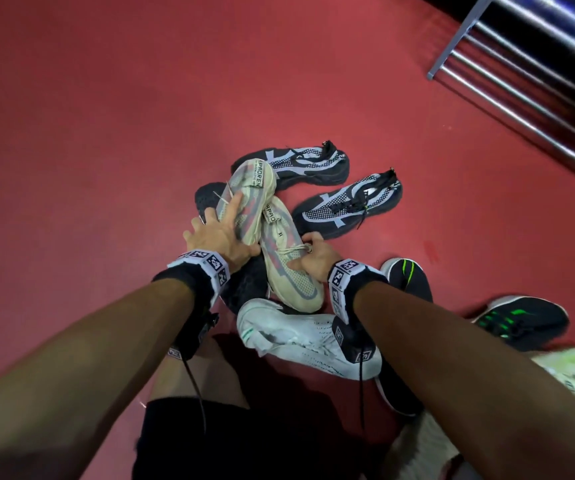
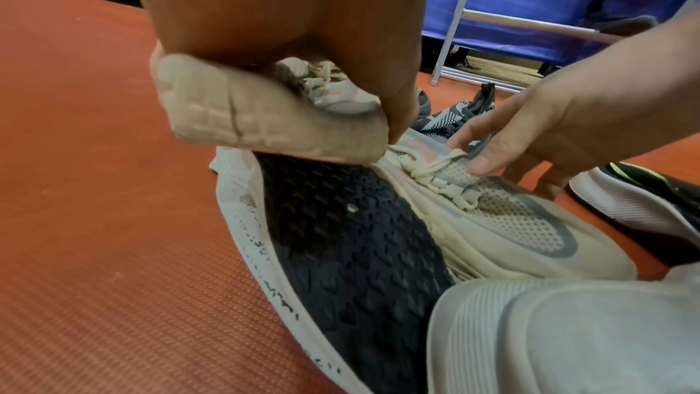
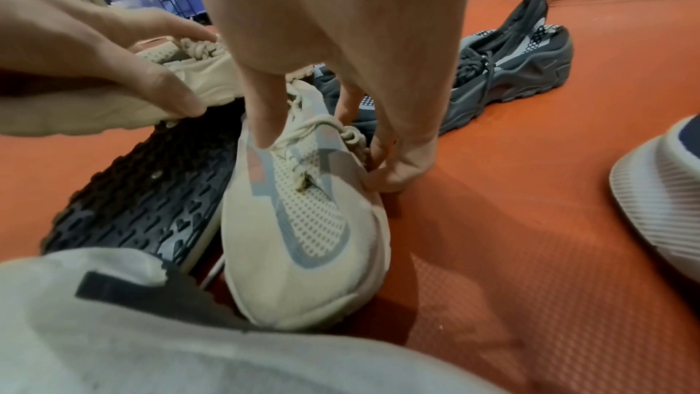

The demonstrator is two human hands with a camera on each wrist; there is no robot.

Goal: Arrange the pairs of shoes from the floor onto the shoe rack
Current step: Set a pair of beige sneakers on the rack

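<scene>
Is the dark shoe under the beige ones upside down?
Yes, upside down. The dark shoe shows its bumpy black sole facing up, with a beige shoe lying against it on the floor.

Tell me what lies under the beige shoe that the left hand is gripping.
Under the lifted beige shoe held by the left hand lies an overturned shoe, dark treaded sole up. Its upper is hidden. The second beige shoe lies beside it, held by the right hand.

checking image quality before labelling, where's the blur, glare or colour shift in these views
Head view: shoe rack bars smeared with bright glare streaks, forearms and lower edge soft, floor reads dark red. Left wrist view: left hand looms large and soft, the beige shoe it grips slightly blurred, floor turns orange. Right wrist view: right hand and white shoe in front out of focus.
</scene>
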